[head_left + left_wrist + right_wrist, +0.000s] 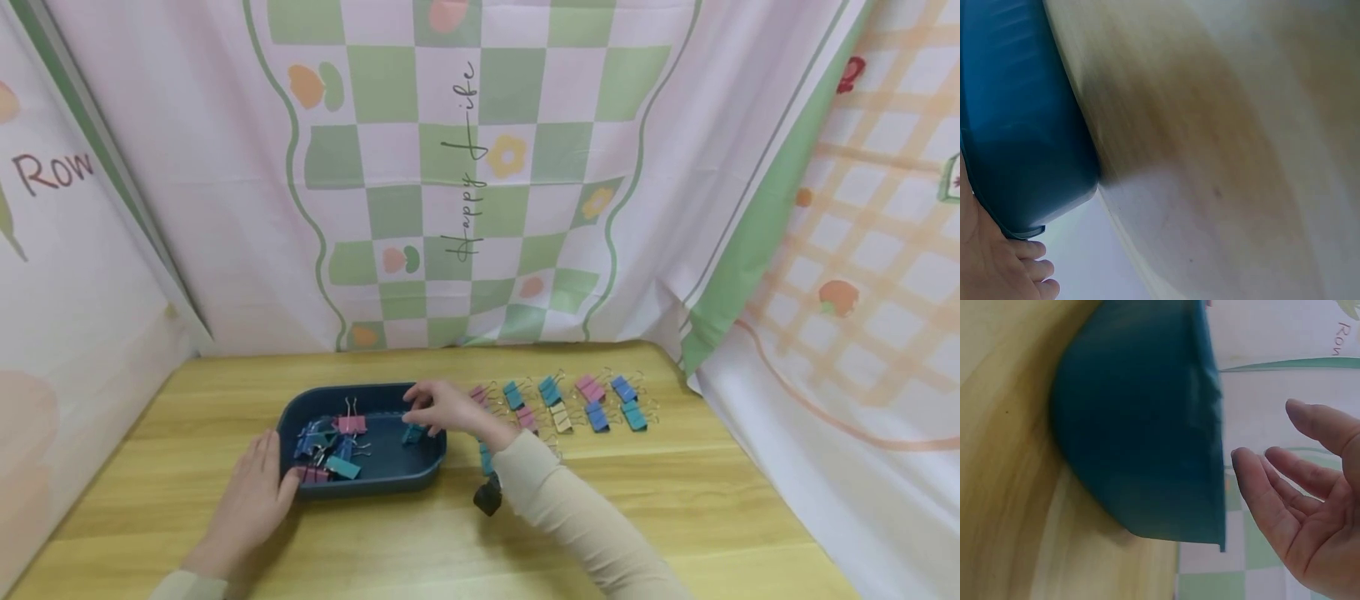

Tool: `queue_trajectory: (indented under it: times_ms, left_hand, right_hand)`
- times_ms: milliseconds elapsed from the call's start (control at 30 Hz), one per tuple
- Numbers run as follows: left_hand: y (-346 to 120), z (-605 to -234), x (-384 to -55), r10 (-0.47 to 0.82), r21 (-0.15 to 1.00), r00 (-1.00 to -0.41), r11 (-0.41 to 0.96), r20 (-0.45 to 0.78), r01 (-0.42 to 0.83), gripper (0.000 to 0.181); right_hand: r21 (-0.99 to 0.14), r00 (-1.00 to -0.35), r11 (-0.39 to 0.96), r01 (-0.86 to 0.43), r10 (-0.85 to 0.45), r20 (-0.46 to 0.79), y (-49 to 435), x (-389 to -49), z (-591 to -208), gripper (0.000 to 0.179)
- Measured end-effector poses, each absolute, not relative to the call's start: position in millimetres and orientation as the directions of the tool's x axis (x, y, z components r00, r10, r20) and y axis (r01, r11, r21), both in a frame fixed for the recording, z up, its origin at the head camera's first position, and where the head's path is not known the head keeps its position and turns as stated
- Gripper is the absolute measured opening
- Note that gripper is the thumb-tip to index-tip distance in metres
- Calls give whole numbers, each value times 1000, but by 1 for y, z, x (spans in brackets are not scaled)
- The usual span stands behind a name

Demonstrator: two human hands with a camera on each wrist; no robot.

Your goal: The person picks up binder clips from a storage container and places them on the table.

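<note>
A dark blue tray (367, 490) stands on the table with several binder clips in its left half, among them a pink binder clip (351, 425) and a teal binder clip (343, 467). Against the tray's left end rests my left hand (251, 483), its fingers along the outer wall and thumb at the front corner. My right hand (450, 410) hovers over the tray's right end, thumb and fingers spread apart. Just under those fingers is another teal binder clip (411, 434). In the right wrist view nothing lies between the fingers of the right hand (1310, 506).
Right of the tray, binder clips lie in rows on the wooden table (420, 550), including a blue binder clip (597, 416) and a yellow binder clip (560, 417). My right forearm partly covers some. A small black object (488, 496) is beside the right sleeve. Patterned curtains (480, 183) hang behind.
</note>
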State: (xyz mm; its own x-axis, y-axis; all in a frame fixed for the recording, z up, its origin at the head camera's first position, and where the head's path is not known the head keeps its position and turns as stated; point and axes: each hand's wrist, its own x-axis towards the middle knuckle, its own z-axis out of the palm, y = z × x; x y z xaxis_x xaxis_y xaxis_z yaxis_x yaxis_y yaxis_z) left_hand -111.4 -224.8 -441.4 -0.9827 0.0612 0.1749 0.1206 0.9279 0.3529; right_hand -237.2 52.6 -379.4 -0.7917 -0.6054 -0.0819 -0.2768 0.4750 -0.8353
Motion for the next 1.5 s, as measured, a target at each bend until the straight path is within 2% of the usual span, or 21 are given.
queue_trajectory:
  times_ms: [200, 633, 967, 1200, 1500]
  left_hand:
    - [-225, -441, -111, 63, 351, -982, 928, 176, 122, 67]
    - [-225, -442, -111, 69, 347, -980, 929, 185, 131, 67]
    - [-225, -442, -111, 72, 342, -979, 930, 190, 135, 67]
    - [-225, -441, -111, 76, 341, -977, 929, 197, 141, 67]
    - [-226, -444, -112, 79, 332, -976, 932, 203, 144, 66]
  right_hand:
    - [-817, -799, 507, -275, -593, -99, 41, -239, -388, 37]
    - [-763, -782, 606, -224, -580, -230, 26, -238, -395, 43]
    - [-627, -810, 741, -239, -509, -293, 17, -239, -398, 36]
    - [-579, -826, 773, -258, -487, -282, 14, -237, -399, 26]
    - [-590, -838, 753, -291, -498, -222, 16, -235, -400, 20]
